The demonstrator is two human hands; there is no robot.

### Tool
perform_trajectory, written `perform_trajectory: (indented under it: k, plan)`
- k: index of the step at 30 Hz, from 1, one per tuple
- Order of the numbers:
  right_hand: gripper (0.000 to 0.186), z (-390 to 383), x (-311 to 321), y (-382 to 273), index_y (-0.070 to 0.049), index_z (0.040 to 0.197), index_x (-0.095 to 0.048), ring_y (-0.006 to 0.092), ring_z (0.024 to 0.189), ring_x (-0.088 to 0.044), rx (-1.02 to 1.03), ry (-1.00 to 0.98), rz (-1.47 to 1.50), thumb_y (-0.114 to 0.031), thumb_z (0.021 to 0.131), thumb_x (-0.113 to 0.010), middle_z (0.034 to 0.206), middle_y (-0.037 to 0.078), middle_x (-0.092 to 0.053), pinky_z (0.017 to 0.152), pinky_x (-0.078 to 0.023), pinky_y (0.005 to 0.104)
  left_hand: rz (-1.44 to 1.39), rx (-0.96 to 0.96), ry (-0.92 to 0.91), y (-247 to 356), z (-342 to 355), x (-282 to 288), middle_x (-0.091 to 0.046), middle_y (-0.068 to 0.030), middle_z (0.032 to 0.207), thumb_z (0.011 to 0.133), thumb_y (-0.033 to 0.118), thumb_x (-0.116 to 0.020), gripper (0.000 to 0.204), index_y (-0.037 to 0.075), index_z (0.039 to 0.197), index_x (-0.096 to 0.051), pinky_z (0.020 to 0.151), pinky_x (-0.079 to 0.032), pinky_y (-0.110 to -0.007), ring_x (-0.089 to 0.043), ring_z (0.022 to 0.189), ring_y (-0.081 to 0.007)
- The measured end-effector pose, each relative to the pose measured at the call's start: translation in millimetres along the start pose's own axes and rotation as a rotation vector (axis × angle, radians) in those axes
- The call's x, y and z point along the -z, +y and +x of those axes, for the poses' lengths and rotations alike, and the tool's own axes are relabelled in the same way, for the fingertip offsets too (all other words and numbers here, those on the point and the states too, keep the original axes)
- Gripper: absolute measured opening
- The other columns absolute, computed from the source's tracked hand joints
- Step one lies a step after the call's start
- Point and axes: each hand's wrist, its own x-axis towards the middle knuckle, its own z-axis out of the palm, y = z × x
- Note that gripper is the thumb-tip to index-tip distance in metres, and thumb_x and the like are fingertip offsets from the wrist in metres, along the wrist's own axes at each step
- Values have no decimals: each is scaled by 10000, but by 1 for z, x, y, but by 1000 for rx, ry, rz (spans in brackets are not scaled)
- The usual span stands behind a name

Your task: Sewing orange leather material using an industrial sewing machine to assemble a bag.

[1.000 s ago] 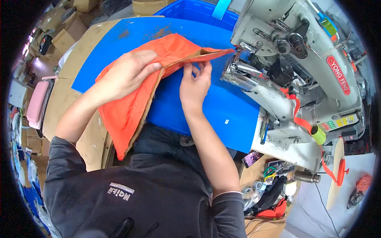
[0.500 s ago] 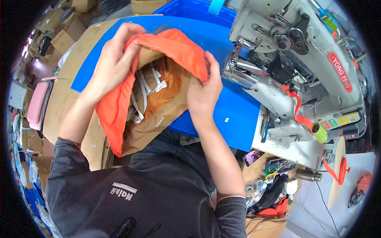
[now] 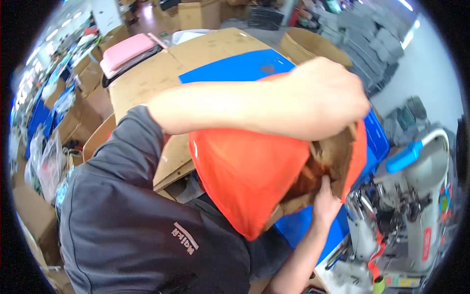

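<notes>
An orange and tan fabric bag (image 3: 245,169) hangs over my lap and the table's front edge, its mouth turned to the right. Across the bag stretches my left forearm. My left hand (image 3: 335,95) is closed at the far side of the bag's mouth, its fingertips hidden behind the hand and slightly blurred. At the near side of the mouth, my right hand (image 3: 327,203) grips the tan edge, thumb toward the opening. Brown lining (image 3: 308,179) shows inside, partly in shadow.
A grey-white sewing machine (image 3: 416,206) with a blue-wrapped part stands at the right. Beneath the bag is a blue board (image 3: 240,66) on a cardboard-covered table (image 3: 196,54). A blue crate (image 3: 377,139) is beside it, and a pink case (image 3: 127,51) lies far left.
The view has swung, so the sewing machine sits lower right. My left arm has crossed over the bag to the right; the bag's mouth has turned from facing me toward the right.
</notes>
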Motion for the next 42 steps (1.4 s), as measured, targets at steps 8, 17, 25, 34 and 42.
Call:
perform_trajectory:
  k: [8,17,25,34,42]
  plan:
    - [500,-25,1,5,27,1300,-495,238,1138,-571,-429,-95,833,-58,819,-600,1240,111,-587,994,-444,386,-204,67,-214,-12,5,-40,-664,-202,742,653,174,-672,185,3,720,-687,614,-530,-458,-670,759,-371]
    - [462,-10,6,-6,61,1188,-565,230,1028,-619,-7,12,20,-112,809,-765,1161,143,-642,955,-451,362,-210,-107,-235,10,-5,-11,-639,-212,722,673,112,-664,134,-18,700,-646,553,-537,-438,-675,684,-353]
    - [442,-21,7,11,84,1291,-469,222,1166,-539,33,50,151,-40,902,-637,1310,154,-538,1029,-393,350,-180,-136,-100,1,4,2,-671,-196,738,673,114,-640,127,6,725,-681,552,-531,-409,-684,709,-348]
    - [674,-55,17,-6,35,1401,-361,259,1193,-542,-426,-119,657,50,768,-590,1340,146,-513,1025,-425,369,-162,57,-87,-4,-10,-85,-595,-144,593,725,260,-708,354,4,922,-563,486,-478,-447,-625,576,-353]
    - [682,-66,10,-10,15,1422,-348,243,1217,-526,-321,-147,586,-28,829,-683,1343,133,-516,1036,-419,371,-212,-134,420,-1,-49,-97,-539,-113,1000,705,358,-772,542,57,1085,-529,752,-420,-414,-544,882,-290]
